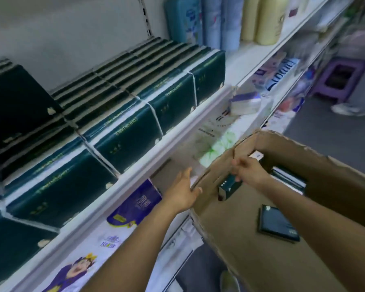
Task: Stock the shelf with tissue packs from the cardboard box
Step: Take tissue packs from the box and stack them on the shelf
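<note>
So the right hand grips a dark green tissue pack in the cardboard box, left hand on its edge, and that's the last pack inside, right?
Not the last. In the head view the right hand grips a dark green tissue pack in the cardboard box, left hand on its edge, but another pack lies flat on the box floor.

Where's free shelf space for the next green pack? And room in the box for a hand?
Shelf: bare strip right of the green packs, in front of the blue packages and cream bottles; leftwards packs sit tight. Cardboard box: bare floor between the held pack in the right hand and the flat pack.
</note>
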